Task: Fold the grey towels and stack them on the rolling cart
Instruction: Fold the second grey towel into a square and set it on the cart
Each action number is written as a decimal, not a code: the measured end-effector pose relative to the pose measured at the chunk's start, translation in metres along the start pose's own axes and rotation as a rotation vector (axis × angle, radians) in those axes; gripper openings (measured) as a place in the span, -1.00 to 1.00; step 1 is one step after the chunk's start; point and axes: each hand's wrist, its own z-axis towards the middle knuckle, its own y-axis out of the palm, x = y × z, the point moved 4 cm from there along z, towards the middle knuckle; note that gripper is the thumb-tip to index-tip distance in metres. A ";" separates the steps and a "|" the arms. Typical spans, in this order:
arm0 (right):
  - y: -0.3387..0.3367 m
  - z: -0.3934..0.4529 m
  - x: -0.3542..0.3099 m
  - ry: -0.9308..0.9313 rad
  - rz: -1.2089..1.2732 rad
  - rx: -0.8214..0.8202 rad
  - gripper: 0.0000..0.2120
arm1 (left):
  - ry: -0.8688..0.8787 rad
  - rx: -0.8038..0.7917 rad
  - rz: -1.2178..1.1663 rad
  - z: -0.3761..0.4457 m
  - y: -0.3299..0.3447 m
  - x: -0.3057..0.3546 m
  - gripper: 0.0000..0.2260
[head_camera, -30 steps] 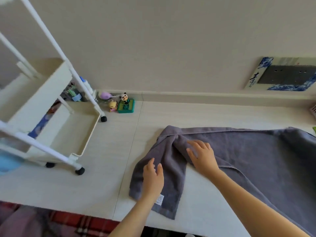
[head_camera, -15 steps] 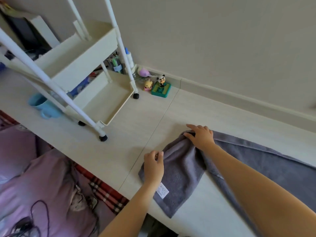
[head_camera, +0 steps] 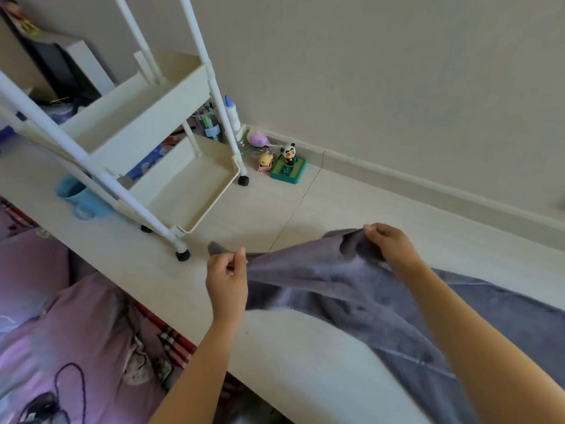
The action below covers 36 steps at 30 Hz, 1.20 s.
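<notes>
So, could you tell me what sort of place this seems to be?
Probably a bedroom or home study: purple bedding lies beside a pale desk against the wall, where a panda figurine, a blue mug and a white rolling cart stand.

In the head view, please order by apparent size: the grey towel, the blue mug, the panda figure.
1. grey towel, largest, though nearest the camera.
2. blue mug.
3. panda figure, smallest, farthest away.

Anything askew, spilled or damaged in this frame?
Nothing stands out. Both hands, left and right, pinch the grey terry towel by its end, lifting it off the pale tabletop. The white three-tier rolling cart stands upright, trays bare.
</notes>
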 end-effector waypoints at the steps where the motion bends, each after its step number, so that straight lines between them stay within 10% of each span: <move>1: -0.011 -0.001 -0.009 0.003 0.089 0.043 -0.72 | 0.000 0.050 -0.009 0.002 -0.005 0.001 -0.74; 7: -0.037 0.017 -0.032 -0.104 -0.299 0.354 -0.72 | 0.069 0.008 0.096 0.002 0.005 0.016 -0.74; 12: -0.008 0.025 0.016 0.281 -0.965 -0.066 -0.67 | -0.143 -0.354 0.531 0.002 0.040 -0.012 -0.68; 17: 0.029 0.017 0.013 -0.010 -0.929 0.046 -0.62 | -0.040 -0.289 0.404 0.013 0.043 -0.020 -0.72; 24: 0.088 0.029 0.030 -0.111 -1.044 -0.374 -0.52 | 0.047 -0.438 0.327 0.022 0.060 -0.043 -0.60; 36: 0.102 0.033 0.011 -0.304 -1.141 -0.107 -0.53 | 0.166 -0.519 0.575 0.031 0.037 -0.075 -0.44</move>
